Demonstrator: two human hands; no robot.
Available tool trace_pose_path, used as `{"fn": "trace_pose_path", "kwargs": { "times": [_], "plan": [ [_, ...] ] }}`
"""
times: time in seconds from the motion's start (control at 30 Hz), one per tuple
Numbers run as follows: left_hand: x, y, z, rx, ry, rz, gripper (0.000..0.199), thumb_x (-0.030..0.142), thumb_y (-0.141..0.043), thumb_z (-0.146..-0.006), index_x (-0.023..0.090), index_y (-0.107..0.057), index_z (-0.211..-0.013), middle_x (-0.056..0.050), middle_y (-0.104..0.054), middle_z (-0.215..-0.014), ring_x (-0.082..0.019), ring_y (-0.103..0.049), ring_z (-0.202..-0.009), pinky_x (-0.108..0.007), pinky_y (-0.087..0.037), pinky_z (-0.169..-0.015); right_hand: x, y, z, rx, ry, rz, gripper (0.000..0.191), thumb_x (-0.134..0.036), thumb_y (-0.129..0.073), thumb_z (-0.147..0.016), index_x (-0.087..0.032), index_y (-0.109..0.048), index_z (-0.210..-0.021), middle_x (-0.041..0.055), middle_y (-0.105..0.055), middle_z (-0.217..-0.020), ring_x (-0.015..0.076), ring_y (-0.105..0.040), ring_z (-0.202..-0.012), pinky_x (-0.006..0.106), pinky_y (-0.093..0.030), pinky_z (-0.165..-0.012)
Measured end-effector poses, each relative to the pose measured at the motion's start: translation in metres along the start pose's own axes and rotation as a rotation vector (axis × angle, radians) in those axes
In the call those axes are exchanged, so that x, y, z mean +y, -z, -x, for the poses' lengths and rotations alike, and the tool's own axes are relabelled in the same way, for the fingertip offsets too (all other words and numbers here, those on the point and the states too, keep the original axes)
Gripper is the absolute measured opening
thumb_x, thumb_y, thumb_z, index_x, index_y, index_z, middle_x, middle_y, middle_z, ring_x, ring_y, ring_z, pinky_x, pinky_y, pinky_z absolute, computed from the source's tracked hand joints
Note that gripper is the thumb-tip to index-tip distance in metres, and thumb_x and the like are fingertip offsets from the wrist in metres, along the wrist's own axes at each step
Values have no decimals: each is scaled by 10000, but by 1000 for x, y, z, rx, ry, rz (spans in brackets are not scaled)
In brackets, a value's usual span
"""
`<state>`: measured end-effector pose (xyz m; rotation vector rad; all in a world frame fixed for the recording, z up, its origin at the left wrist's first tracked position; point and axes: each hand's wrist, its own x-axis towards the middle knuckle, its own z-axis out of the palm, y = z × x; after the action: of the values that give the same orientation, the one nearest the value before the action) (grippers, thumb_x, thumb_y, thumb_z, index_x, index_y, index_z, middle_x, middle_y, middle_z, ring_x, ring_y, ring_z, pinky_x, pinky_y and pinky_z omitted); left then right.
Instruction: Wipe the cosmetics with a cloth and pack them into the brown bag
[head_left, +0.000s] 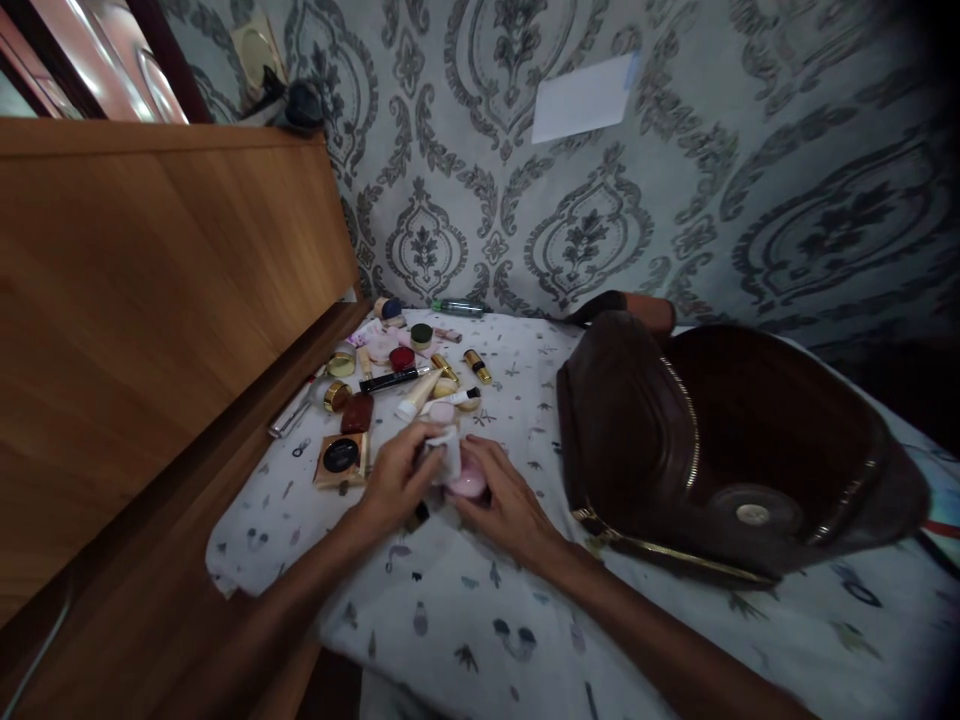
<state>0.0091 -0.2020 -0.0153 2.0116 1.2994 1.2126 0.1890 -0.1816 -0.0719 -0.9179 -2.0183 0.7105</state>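
A white wipe point(448, 456) is pinched in my left hand point(396, 474), whose fingers are closed on it. Just to the right, my right hand point(507, 500) holds a rounded pink container point(470, 480), fingers wrapped around its side. The wipe touches or nearly touches the pink container. Beyond both hands lie a cream tube point(418, 394), a black pen-like tube point(388, 380), a red-lidded jar point(402, 357) and a gold lipstick point(477, 366). Left of my left hand sits a square compact with a black round centre point(341, 456), below a dark red case point(358, 412).
An open brown leather bag point(630, 430) stands on the patterned white cloth point(465, 620) at the right. A wooden panel point(165, 300) rises along the left. Patterned wallpaper covers the back wall, with a white paper point(583, 100) on it. A green clear tube point(458, 308) lies by the wall.
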Motion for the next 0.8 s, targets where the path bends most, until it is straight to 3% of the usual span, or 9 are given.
{"fn": "trace_pose_path", "kwargs": {
  "times": [0.13, 0.23, 0.33, 0.47, 0.6, 0.73, 0.8],
  "plan": [
    [9, -8, 0, -188, -167, -126, 276, 233, -497, -953, 234, -622, -1199, -112, -661, -1255, -253, -617, -1181, -381, -487, -1021, -5, 0, -2, -1, -186, -24, 581, -226, -618, -765, -156, -438, -1313, 113, -647, -1099, 255, -650, -948, 388, -548, -819],
    [12, -9, -1, -301, -219, -296, 322, 232, -470, -970, 219, -603, -1263, -133, -617, -1339, -274, -576, -1244, -392, -489, -1039, -5, 2, -3, -2, -290, -78, 803, -207, -619, -724, -151, -288, -1454, 98, -673, -1099, 243, -672, -899, 363, -540, -792],
    [14, -11, -2, -339, -205, -426, 342, 263, -443, -990, 194, -589, -1291, -141, -604, -1350, -289, -578, -1240, -385, -501, -1022, -4, 3, -4, 0, -340, -117, 881, -207, -629, -712, -164, -231, -1497, 68, -698, -1011, 233, -678, -837, 342, -531, -752],
    [17, -17, -2, -329, -82, -639, 335, 283, -443, -993, 174, -593, -1272, -169, -622, -1260, -305, -665, -1065, -390, -566, -830, -5, 2, -4, 20, -306, -132, 887, -217, -650, -714, -193, -237, -1498, 40, -698, -968, 205, -658, -777, 322, -524, -732],
    [18, -17, -5, -329, 24, -862, 261, 349, -447, -999, 200, -660, -1021, -109, -652, -1022, -267, -688, -895, -341, -522, -677, -5, 2, -4, 29, -242, -141, 840, -239, -675, -728, -218, -299, -1478, 60, -691, -1116, 218, -677, -915, 344, -527, -837],
    [10, 9, -14, -192, 28, -880, 297, 383, -435, -1005, 203, -657, -923, -82, -653, -942, -236, -670, -871, -315, -486, -708, 0, 2, -3, 75, -237, -108, 777, -296, -758, -705, -216, -427, -1403, 88, -680, -1200, 266, -655, -1088, 402, -504, -952],
    [2, 30, -18, -63, 123, -970, 332, 416, -417, -1005, 192, -655, -946, -107, -660, -984, -264, -664, -914, -327, -480, -710, 3, 1, -2, 116, -215, -96, 743, -310, -778, -698, -208, -473, -1367, 103, -662, -1242, 278, -634, -1142, 419, -489, -991]
  ]
}}
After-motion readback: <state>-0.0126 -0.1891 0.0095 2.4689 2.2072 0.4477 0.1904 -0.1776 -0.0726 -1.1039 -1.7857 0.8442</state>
